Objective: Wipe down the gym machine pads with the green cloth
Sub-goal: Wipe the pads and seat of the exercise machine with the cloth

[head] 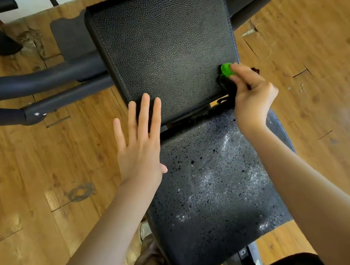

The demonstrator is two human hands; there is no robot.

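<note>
Green cloth (226,70), bunched to a small wad, shows only at the right hand's (252,96) fingertips, right of centre in the frame. Nearest, at lower centre, the black textured seat pad (214,195) is beaded with wet droplets, probably sprayed and awaiting a wipe. Above it, the left hand (138,143) lies spread flat, fingers on the lower-left corner of the black leather-grain back pad (163,41), seemingly for steadying. The right hand pinches the wad against that pad's lower-right edge, likely starting a pass there. Dark frame tubes (22,81) cross the worn wooden floor (306,52) beyond.
</note>
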